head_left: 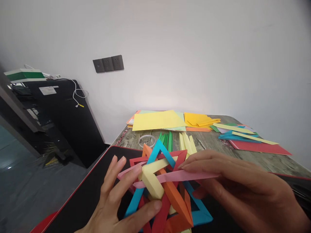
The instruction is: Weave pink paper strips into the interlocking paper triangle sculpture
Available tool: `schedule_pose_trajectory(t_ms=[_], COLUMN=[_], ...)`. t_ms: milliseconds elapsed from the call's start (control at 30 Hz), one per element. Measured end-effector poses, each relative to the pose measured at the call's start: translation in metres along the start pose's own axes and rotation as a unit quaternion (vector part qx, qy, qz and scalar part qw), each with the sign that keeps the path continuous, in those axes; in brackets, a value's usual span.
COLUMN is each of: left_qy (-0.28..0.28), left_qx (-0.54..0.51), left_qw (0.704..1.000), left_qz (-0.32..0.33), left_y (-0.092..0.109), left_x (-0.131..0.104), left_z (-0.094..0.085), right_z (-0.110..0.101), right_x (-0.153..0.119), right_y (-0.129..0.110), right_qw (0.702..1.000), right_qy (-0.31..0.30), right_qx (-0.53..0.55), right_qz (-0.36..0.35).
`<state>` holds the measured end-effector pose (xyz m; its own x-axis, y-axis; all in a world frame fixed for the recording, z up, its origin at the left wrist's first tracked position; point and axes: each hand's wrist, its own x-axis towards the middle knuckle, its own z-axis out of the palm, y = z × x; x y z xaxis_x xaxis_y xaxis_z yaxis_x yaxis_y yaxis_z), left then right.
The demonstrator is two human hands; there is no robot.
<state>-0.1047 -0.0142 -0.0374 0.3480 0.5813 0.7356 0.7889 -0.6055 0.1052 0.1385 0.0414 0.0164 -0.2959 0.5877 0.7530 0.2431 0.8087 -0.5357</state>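
A star-like model of interlaced folded paper strips in blue, orange, red, pink and pale yellow stands over a black mat. My left hand grips its left side, with the thumb and a fingertip against the pale yellow strip. Coming in from the right, my right hand pinches a pink strip that runs across the front of the model. The fingers partly hide the model's right side.
Behind the model lie green strips, pale yellow strips and a clear ring. Yellow sheets are stacked farther back. Coloured paper lies at the right on the wooden table. The black mat has a red edge.
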Motion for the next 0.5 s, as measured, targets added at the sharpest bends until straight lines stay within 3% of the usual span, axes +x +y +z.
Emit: schedule_pose_trajectory(t_ms=[200,367,500], left_qy=[-0.059,-0.009,-0.009], left_qx=[0.028,0.023,0.024], left_qw=[0.996,0.999,1.000], left_qz=[0.056,0.023,0.015], left_y=[-0.0022,0.0001,0.0025], left_x=[0.0035,0.0035,0.0066], left_z=[-0.0116,-0.0046,-0.0033], right_z=[0.0009,0.0004,0.0011], right_x=[0.0014,0.0017,0.0019], right_y=[0.0001,0.0005,-0.0012], right_qw=[1.000,1.000,0.998], right_qy=[-0.025,-0.029,-0.030], right_qx=[0.008,-0.002,-0.032], right_qz=[0.006,-0.005,-0.035])
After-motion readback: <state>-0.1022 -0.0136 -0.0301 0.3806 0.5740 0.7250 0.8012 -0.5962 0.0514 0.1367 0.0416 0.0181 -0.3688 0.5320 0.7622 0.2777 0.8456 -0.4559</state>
